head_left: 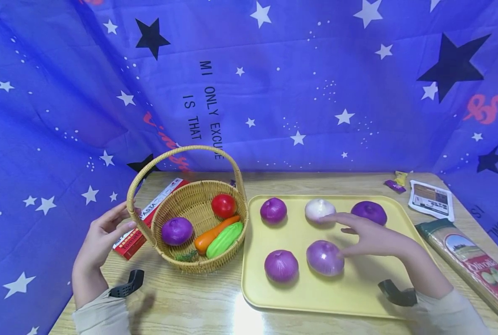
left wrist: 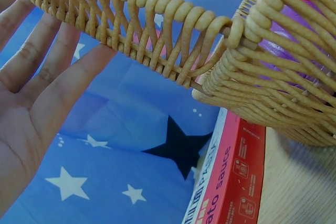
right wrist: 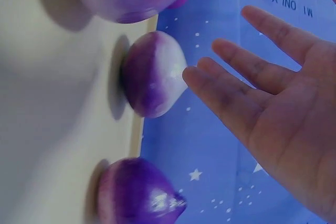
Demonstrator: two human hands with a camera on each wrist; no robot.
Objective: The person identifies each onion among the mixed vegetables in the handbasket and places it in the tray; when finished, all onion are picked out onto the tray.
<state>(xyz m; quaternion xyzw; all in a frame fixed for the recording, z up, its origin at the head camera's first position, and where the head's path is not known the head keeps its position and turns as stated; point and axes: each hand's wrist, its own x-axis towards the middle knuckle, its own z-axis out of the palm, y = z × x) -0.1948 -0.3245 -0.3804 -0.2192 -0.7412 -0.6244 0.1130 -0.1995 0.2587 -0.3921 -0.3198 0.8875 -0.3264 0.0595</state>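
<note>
My left hand is at the left side of a wicker basket, its fingers straight and fingertips right at the handle in the left wrist view. Inside the basket are a purple onion, a tomato, a carrot and a green cucumber-like vegetable. Over a yellow tray, my right hand hovers with spread, relaxed fingers and holds nothing. Nearest to it are a light purple onion, a white-topped onion and a dark purple onion.
Two more purple onions sit on the tray's left side. A red pasta sauce box lies behind the basket's left side. Right of the tray are a long Olivoila package, a white packet and small wrapped candies. A blue star-printed cloth hangs behind.
</note>
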